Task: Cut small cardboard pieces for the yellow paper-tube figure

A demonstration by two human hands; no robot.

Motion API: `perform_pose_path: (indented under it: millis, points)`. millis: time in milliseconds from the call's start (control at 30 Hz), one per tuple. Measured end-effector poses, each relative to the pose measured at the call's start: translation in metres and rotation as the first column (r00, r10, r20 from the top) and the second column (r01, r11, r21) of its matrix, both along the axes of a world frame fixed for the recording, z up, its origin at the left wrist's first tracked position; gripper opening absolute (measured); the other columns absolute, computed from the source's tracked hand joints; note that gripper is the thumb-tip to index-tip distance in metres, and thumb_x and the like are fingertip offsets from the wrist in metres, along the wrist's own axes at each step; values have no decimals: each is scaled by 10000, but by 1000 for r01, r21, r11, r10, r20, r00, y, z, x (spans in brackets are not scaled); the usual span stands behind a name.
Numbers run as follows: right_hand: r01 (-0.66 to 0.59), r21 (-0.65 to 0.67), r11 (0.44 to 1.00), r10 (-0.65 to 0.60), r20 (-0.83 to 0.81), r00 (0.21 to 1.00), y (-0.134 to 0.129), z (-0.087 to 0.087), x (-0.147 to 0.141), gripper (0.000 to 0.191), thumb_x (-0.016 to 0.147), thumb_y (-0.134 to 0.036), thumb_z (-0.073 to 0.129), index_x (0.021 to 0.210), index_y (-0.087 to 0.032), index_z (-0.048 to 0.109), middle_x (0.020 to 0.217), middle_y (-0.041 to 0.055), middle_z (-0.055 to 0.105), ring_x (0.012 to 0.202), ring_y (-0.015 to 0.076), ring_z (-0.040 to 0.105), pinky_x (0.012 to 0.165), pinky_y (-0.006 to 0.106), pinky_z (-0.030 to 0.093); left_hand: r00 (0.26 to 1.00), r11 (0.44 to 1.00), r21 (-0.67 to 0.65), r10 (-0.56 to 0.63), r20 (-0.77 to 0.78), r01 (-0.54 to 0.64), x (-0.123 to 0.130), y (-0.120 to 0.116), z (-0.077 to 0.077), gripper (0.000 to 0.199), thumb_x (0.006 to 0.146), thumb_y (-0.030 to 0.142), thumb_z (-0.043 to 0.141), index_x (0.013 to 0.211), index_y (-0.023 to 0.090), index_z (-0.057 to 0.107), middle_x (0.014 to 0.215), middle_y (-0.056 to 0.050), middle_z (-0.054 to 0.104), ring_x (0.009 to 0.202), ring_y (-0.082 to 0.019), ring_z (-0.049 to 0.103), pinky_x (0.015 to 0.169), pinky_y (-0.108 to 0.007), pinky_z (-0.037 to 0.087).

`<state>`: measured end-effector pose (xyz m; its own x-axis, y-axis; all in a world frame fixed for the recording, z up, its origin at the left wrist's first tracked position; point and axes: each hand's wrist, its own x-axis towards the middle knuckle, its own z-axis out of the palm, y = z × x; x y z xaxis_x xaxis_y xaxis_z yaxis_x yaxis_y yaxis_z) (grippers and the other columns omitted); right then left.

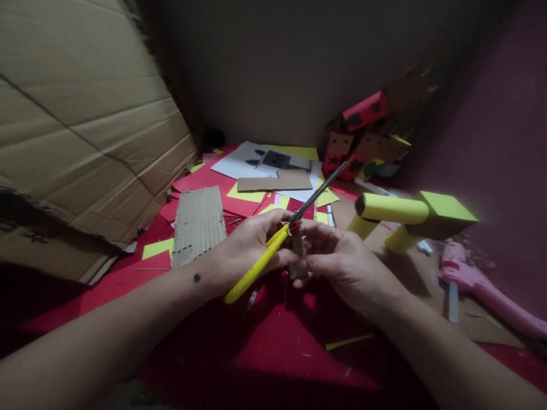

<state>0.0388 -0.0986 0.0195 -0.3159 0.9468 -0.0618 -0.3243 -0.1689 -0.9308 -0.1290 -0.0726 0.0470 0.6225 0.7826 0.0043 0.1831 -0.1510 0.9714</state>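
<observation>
Yellow-handled scissors rest in my left hand, their dark blades pointing up and to the right. My left thumb and fingers also close on a small piece of brown cardboard from its left side. The fingers of my right hand pinch the same small piece from the right, just below the blades. Both hands are close together over the red table surface. Part of the cardboard piece is hidden by the fingers.
A corrugated cardboard strip lies left of my hands. Beyond are coloured papers and a flat cardboard piece. At right stand a yellow paper-covered model and a pink glue gun. A large cardboard sheet rises at left; red decorated tubes stand behind.
</observation>
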Motion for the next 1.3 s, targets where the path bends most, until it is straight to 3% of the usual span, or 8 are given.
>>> perform_pose_path:
  millis: [200, 333, 433, 633, 733, 867, 1133, 1300]
  points:
    - [-46, 34, 998, 45, 29, 999, 0, 3, 1, 159, 647, -39, 679, 767, -140, 656, 698, 5, 644, 602, 120, 607, 570, 255, 531, 997, 996, 36, 78, -3, -77, -1, -2, 0, 330, 761, 179, 608, 1064, 144, 480, 868, -25, 589, 760, -142, 577, 657, -249, 477]
    - [94, -22, 995, -95, -34, 995, 2, 6, 4, 183, 613, -95, 738, 763, -156, 651, 716, 0, 663, 603, 138, 621, 603, 317, 551, 983, 977, 107, 184, 6, -184, -6, -2, 0, 280, 834, 265, 525, 1089, 170, 459, 813, -15, 581, 651, -125, 575, 527, -216, 448]
    - [195, 39, 980, -193, -59, 979, 2, 10, 5, 190, 609, -133, 763, 765, -170, 661, 724, 6, 678, 643, 146, 631, 654, 313, 536, 966, 948, 219, 250, -63, -230, -13, 2, 0, 266, 883, 288, 392, 1107, 169, 475, 864, -55, 608, 685, -148, 589, 572, -244, 464]
    - [370, 168, 914, -344, -167, 924, 3, 20, 9, 195, 609, -124, 754, 773, -205, 688, 776, 2, 682, 723, 150, 607, 733, 306, 503, 960, 940, 337, 142, -241, -55, -23, 3, 10, 487, 878, 294, 439, 1354, 220, 366, 1221, -96, 537, 1089, -247, 504, 876, -323, 413]
    - [433, 166, 886, -401, -194, 895, 5, 24, 11, 196, 610, -128, 741, 777, -210, 680, 795, 10, 680, 760, 167, 605, 778, 331, 487, 951, 945, 324, 68, -300, 35, -22, 0, 12, 419, 899, 276, 393, 1315, 236, 427, 1184, -79, 563, 1017, -232, 534, 848, -325, 416]
    - [473, 180, 862, -438, -203, 876, 8, 23, 11, 194, 634, -130, 730, 804, -210, 681, 826, 12, 683, 801, 168, 608, 833, 336, 471, 945, 943, 330, 75, -317, 36, -16, -5, 12, 344, 916, 253, 336, 1218, 242, 499, 956, -36, 623, 815, -189, 567, 736, -298, 431]
    - [441, 199, 875, -400, -216, 891, 10, 18, 8, 178, 658, -128, 739, 800, -226, 695, 814, 3, 688, 791, 155, 612, 780, 310, 503, 942, 936, 327, -14, -334, 130, -17, -10, 20, 373, 890, 288, 406, 1251, 215, 467, 1103, -86, 605, 944, -224, 558, 837, -342, 432]
    - [433, 189, 881, -399, -195, 896, 11, 18, 8, 184, 624, -128, 748, 772, -225, 697, 797, 2, 691, 756, 160, 616, 745, 312, 510, 946, 918, 382, 24, -323, 108, -21, -8, 4, 496, 853, 268, 449, 1345, 254, 385, 1168, -77, 592, 1009, -242, 555, 867, -365, 430]
